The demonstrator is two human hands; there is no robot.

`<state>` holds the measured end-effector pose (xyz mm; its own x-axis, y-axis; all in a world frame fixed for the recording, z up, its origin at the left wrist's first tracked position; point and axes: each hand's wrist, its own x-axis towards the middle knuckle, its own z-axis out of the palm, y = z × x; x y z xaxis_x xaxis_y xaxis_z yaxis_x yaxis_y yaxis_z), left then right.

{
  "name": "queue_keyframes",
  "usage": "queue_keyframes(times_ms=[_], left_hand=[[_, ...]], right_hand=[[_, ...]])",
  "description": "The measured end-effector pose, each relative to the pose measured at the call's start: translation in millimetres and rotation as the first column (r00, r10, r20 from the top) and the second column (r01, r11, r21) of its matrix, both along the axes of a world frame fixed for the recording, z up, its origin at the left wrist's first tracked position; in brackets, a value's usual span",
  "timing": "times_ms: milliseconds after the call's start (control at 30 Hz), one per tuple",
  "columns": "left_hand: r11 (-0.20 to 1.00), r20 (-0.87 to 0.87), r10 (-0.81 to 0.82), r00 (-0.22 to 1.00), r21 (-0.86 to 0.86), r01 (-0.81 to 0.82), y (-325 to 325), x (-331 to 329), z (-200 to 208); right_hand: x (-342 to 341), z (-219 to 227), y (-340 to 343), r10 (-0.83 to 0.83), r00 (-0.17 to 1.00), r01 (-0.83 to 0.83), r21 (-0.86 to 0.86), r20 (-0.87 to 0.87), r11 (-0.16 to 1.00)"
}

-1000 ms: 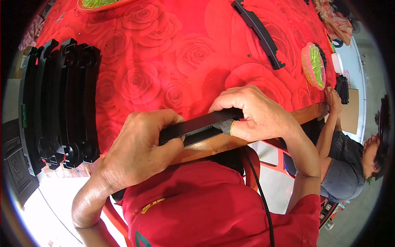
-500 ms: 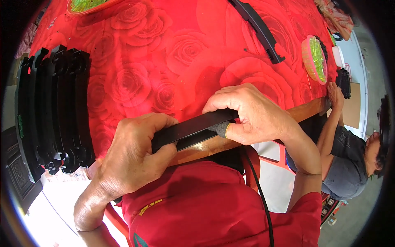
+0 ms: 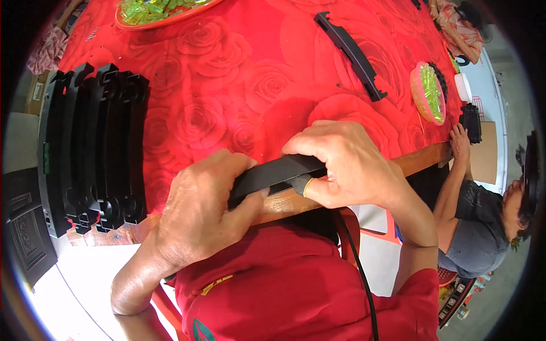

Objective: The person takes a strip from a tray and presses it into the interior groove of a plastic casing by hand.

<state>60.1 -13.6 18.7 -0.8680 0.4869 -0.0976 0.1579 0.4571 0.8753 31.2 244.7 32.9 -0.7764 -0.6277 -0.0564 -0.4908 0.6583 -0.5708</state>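
A long black plastic part (image 3: 273, 173) lies between my hands at the near wooden edge of the table. My left hand (image 3: 207, 207) grips its left end, fingers over the far side and thumb on the near side. At the right end, my right hand (image 3: 347, 165) pinches the same part, its thumb wearing a dark cover with a yellow rim. The part's underside and both ends are hidden by my fingers. A similar curved black part (image 3: 354, 55) rests on the red cloth farther off to the right.
Several black parts (image 3: 96, 148) stand in a row at the table's left edge. A red tray (image 3: 165, 21) of yellow-green pieces is at the far left, a pink-rimmed basket (image 3: 420, 94) of similar pieces at the right. Beyond it sits a co-worker (image 3: 478, 221), one hand at the table edge.
The view has shifted slightly, so things on the table appear moved. My hands have come a little closer together on the black part, still gripping both ends.
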Motion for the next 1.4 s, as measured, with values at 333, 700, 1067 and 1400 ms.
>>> queue_keyframes(times_ms=[333,700,1067,1400], left_hand=[[0.983,-0.31,0.034,0.95,-0.159,-0.087,2.3,4.3,-17.8],[0.976,-0.794,0.009,0.607,-0.126,-0.178,-2.9,6.6,-12.5],[0.975,-0.908,0.062,0.415,-0.033,-0.218,-8.4,23.2,-1.5],[0.97,-0.916,0.076,0.394,-0.024,-0.243,-7.7,25.2,5.6]], right_hand=[[10.0,-17.9,-16.2,-0.032,0.969,0.032,-0.005,-0.245,0.999],[30.3,0.3,-19.0,-0.05,0.648,0.077,0.0,-0.76,0.997],[60.1,28.8,-17.4,0.061,0.516,0.042,0.096,-0.854,0.994],[56.0,34.3,-21.9,0.04,0.546,0.048,0.079,-0.837,0.996]])
